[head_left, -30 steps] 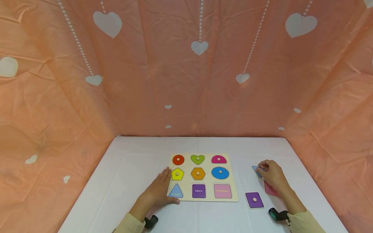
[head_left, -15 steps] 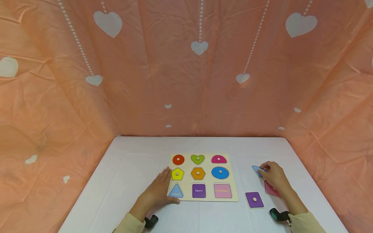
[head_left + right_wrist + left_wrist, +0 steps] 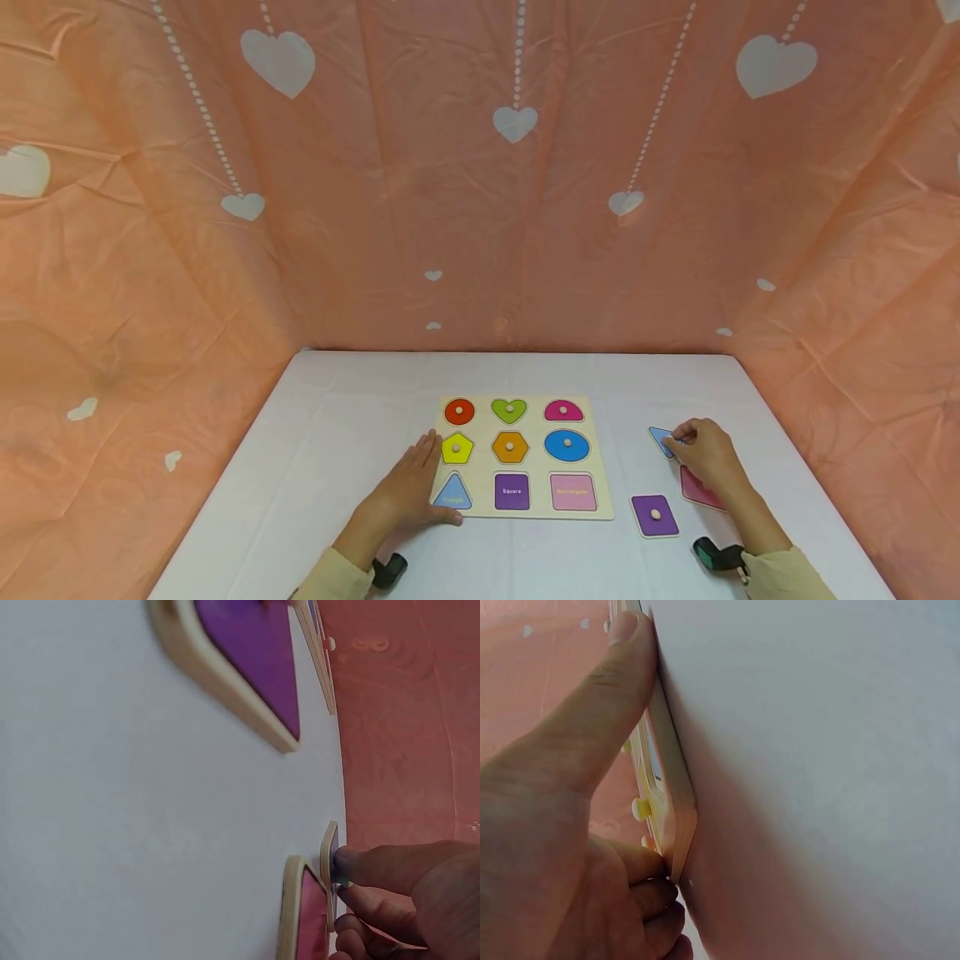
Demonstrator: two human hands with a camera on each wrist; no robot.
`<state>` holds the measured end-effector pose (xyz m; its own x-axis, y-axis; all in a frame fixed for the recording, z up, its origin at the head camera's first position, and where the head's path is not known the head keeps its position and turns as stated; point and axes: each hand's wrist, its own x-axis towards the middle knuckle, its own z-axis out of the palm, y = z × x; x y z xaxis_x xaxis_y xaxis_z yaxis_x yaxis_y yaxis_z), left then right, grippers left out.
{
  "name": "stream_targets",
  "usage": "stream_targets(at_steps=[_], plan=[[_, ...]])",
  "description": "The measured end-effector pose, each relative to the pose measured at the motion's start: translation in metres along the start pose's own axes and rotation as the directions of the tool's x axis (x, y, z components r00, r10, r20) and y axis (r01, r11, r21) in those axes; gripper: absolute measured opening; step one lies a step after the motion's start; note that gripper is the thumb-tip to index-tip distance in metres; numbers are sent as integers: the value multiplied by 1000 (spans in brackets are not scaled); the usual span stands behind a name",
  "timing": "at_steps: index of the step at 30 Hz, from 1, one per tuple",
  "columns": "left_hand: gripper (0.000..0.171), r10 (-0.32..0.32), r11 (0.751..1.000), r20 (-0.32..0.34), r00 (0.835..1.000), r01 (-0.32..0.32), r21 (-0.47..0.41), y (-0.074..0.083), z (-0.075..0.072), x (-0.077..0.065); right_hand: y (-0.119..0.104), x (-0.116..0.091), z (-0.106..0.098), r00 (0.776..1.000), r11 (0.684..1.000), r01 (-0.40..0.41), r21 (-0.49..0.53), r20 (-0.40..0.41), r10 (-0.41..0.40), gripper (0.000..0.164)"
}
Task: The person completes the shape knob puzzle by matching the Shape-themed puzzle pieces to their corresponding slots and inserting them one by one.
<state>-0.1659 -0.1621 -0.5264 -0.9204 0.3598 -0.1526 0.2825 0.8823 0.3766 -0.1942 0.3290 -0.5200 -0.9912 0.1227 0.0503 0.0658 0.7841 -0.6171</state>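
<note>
A wooden shape puzzle board [image 3: 480, 496] lies on the white table. My left hand [image 3: 408, 483] rests at its near-left corner, straight fingers along the left side and thumb at the front edge. On the right, my right hand [image 3: 705, 454] pinches a blue triangle puzzle piece [image 3: 660, 437] between thumb and fingertips; the fingers cover part of it. In the right wrist view the triangle piece [image 3: 327, 859] is close to the table, just beyond the red piece [image 3: 311, 919]. The board's bottom row shows bare triangle, square and rectangle recesses, the triangle recess [image 3: 453, 494] beside my left hand.
A purple square piece [image 3: 655, 515] with a knob lies right of the board. The red piece [image 3: 699, 489] is partly under my right wrist. Knobbed pieces fill the board's two upper rows, among them a blue oval [image 3: 566, 446]. Orange cloth [image 3: 510, 250] walls the table's back and sides.
My right hand has shifted very slightly toward me and to the right at the triangle piece, which now shows a lighter face. My left hand and the board have stayed put.
</note>
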Motion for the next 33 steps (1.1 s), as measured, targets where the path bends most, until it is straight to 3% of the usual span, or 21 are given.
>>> stream_targets(at_steps=[10, 33], plan=[[132, -7, 1000, 9, 1000, 7, -3, 3, -2, -1, -2, -2, 0, 1000, 1000, -6, 2, -11, 6, 21], [131, 1, 1000, -4, 1000, -1, 9, 4, -5, -1, -40, 0, 21, 983, 986, 160, 39, -95, -156, 16]])
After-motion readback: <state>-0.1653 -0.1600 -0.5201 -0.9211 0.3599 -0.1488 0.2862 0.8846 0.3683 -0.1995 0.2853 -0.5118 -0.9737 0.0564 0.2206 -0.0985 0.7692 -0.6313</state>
